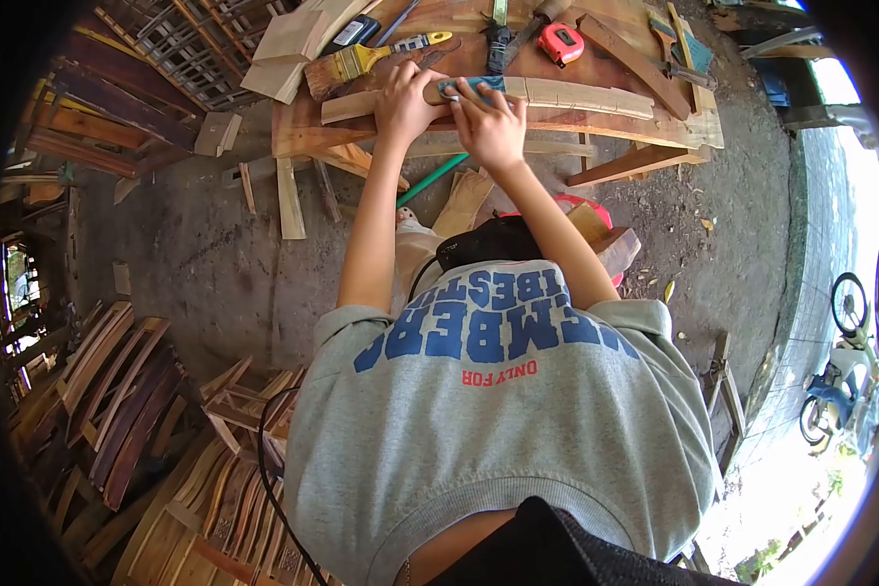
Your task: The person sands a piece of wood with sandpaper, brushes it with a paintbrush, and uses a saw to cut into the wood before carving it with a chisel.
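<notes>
A long, slightly curved piece of wood [586, 99] lies along the front edge of the wooden workbench [698, 132]. My left hand [405, 105] is closed around its left part, with the thumb towards the middle. Just to the right, my right hand [491, 125] presses a blue piece of sandpaper [496, 83] onto the wood, its fingers bent over the top. The palm hides the underside of that grip. Behind my left hand lies a paintbrush [361, 62] with a yellow handle.
At the back of the bench lie a red tape measure [561, 44], a dark clamp-like tool [498, 44], a wooden bar [635, 66] and another brush [663, 34]. Wood blocks [288, 49] sit at the left end. Curved wooden parts [117, 400] are stacked at lower left; a motorbike [840, 391] stands right.
</notes>
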{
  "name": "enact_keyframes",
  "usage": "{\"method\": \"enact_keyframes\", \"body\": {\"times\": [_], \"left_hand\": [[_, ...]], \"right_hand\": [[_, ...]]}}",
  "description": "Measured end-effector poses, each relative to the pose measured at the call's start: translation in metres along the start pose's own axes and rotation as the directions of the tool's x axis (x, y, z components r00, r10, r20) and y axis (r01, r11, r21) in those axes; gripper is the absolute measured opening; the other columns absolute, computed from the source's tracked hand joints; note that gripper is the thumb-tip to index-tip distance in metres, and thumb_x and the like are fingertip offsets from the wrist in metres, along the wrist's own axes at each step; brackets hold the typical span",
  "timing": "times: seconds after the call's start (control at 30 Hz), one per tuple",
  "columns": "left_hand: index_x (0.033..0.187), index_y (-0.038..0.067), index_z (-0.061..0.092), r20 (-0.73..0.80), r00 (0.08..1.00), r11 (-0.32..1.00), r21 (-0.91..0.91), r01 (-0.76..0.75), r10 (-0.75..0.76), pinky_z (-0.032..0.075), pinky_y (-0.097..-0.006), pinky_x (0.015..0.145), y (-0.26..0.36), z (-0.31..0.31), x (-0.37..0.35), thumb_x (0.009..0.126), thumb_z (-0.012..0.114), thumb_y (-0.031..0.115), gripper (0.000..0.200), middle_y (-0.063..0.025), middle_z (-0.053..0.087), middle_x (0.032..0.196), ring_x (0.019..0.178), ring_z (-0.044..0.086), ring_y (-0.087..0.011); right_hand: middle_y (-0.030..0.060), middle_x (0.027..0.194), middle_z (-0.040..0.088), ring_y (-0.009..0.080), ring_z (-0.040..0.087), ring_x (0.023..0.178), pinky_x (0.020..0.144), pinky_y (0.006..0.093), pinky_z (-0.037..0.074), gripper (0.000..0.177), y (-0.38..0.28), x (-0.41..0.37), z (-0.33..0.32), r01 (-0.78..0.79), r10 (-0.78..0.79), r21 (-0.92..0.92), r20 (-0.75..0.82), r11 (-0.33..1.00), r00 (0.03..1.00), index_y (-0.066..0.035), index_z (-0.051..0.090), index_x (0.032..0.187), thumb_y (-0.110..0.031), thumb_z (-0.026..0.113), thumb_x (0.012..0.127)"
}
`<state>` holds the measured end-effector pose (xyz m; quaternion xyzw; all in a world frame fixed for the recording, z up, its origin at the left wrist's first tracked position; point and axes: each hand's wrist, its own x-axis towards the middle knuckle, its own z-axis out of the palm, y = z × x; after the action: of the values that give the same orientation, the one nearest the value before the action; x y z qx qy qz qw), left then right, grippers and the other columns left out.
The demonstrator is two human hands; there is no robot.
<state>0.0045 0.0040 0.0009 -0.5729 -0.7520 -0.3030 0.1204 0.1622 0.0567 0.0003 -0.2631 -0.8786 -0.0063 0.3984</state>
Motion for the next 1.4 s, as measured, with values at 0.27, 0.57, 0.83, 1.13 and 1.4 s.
{"method": "enact_keyframes", "body": {"times": [0.27,0.57,0.83,1.13,1.4], "left_hand": [[0.093,0.019,0.070,0.068,0.998,0.998,0.067,0.003,-0.008,0.053,-0.0401,0.074,0.010,-0.014,0.002,0.055,0.075,0.069,0.063,-0.0045,0.057,0.097,0.100,0.059,-0.0248],[0.093,0.022,0.070,0.025,1.000,1.000,0.009,-0.013,0.013,0.049,-0.0395,0.079,-0.002,0.001,0.000,0.058,0.080,0.058,0.051,-0.0019,0.056,0.087,0.095,0.059,-0.0240],[0.093,0.019,0.069,0.076,0.997,0.998,0.070,0.000,-0.005,0.054,-0.0388,0.072,0.006,-0.010,0.002,0.056,0.071,0.074,0.067,-0.0030,0.055,0.092,0.097,0.059,-0.0232],[0.093,0.019,0.069,0.011,0.999,0.999,0.027,-0.033,0.033,0.053,-0.0402,0.074,0.003,-0.008,0.003,0.056,0.072,0.073,0.066,-0.0040,0.055,0.095,0.100,0.058,-0.0250],[0.088,0.018,0.069,0.004,0.999,0.998,0.057,-0.041,0.041,0.053,-0.0379,0.069,0.009,-0.010,0.002,0.056,0.073,0.072,0.063,-0.0033,0.054,0.088,0.095,0.059,-0.0238]], "right_hand": [[0.0033,0.100,0.069,0.0183,0.064,0.091,0.081,0.0392,0.039,0.025,0.129,-0.021,-0.056,-0.264,0.237,-0.244,-0.137,0.933,0.962,-0.021,0.069,0.108,-0.032,0.062,0.087],[-0.0041,0.103,0.069,0.0141,0.062,0.098,0.082,0.0389,0.042,0.026,0.014,-0.001,-0.004,0.009,-0.009,-0.002,-0.018,1.000,1.000,-0.018,0.069,0.109,-0.029,0.064,0.086],[-0.0033,0.100,0.071,0.0148,0.063,0.099,0.079,0.0394,0.039,0.026,0.159,-0.028,-0.074,-0.281,0.234,-0.347,-0.172,0.895,0.957,-0.024,0.071,0.108,-0.033,0.062,0.085],[0.0039,0.099,0.069,0.0173,0.063,0.095,0.080,0.0378,0.042,0.022,0.022,-0.002,-0.016,-0.004,0.004,0.001,-0.024,1.000,1.000,-0.020,0.069,0.107,-0.029,0.062,0.088],[-0.0040,0.094,0.069,0.0172,0.062,0.091,0.081,0.0407,0.041,0.028,0.171,-0.034,-0.082,-0.292,0.228,-0.397,-0.200,0.870,0.953,-0.025,0.068,0.111,-0.031,0.064,0.084]]}}
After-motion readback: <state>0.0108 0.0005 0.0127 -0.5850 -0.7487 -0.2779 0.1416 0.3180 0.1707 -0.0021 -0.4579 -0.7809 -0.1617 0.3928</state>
